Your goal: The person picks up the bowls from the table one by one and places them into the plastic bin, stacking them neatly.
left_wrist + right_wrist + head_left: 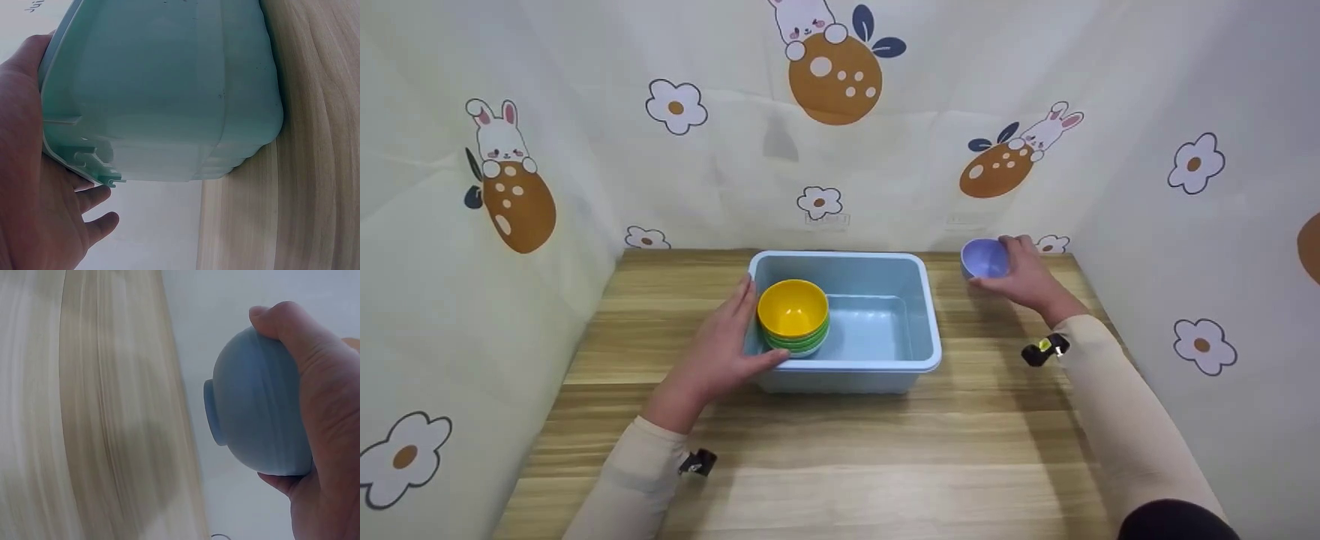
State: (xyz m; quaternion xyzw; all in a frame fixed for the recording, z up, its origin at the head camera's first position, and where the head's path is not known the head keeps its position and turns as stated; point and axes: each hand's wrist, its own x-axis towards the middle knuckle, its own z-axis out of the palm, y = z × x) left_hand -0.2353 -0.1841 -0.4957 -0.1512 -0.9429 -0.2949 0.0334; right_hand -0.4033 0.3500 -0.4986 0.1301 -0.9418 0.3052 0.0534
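Observation:
My right hand (1027, 276) holds a small purple bowl (984, 259) by its sides, thumb and fingers around it. In the right wrist view the bowl (253, 405) looks blue, is off the table, and shows its foot ring. My left hand (724, 341) rests on the front left corner of a light blue plastic bin (851, 365), thumb along the front rim and fingers against the left side. Inside the bin at its left stands a stack of bowls, a yellow bowl (793, 309) on top and green bowls (802, 343) under it.
The bin stands on a wood-grain table (840, 457). A pale curtain (720, 172) with rabbits and flowers encloses the back and sides, close behind the bin and the purple bowl. Small black devices (1044, 349) are strapped at both wrists.

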